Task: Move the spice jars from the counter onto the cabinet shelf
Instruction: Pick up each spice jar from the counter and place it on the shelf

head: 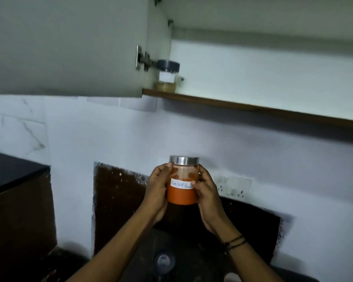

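Observation:
A clear jar of red chilli powder (182, 192) with a steel lid and a handwritten white label is upright in the air in front of the wall. My left hand (157, 190) grips its left side and my right hand (207, 197) grips its right side. Above, the open cabinet shows a wooden-edged shelf (243, 107). At the shelf's left end stands a jar with a dark grey lid (167, 78), a white label and pale contents.
The cabinet door (69, 45) hangs open to the left on its hinge (144, 60). A wall socket (233, 186) is right of the jar. A dark counter (8, 171) lies at left. Another dark-lidded jar (164, 261) sits low between my forearms.

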Available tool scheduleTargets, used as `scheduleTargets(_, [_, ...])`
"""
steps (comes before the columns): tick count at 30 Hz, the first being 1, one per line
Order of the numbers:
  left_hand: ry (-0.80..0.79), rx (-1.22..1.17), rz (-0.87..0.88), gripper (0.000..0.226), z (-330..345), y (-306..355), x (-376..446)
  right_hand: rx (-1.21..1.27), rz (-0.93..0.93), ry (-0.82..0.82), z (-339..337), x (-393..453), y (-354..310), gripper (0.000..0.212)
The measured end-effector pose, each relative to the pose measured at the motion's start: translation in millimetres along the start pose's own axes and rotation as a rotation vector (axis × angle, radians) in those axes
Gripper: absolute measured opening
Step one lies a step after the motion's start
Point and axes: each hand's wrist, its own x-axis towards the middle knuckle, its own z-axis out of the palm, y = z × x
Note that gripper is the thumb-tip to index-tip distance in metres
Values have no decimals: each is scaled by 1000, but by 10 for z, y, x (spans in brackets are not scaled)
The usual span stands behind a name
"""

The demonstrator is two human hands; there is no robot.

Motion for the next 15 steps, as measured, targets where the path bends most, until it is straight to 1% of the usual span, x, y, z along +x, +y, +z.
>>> scheduleTargets(2, [-12,33,46,61,158,204,92,-30,-34,0,36,129,-216,42])
scheduleTargets(5, [-31,81,118,57,379,486,260,-86,-107,47,70,343,-555,40])
scheduleTargets(8, [-39,92,226,38,566,771,444,-107,-214,73,89,547,-906,39])
scheduleTargets(10, [-61,132,295,29,680,956,559,-119,-278,103,98,665,-1107,31])
scheduleTargets(12, [-77,157,363,25,815,1173,678,-132,-342,130,123,789,-1317,22])
scheduleTargets(15, [-81,146,434,22,1042,1474,856,-189,-431,208,189,991,-1642,17])
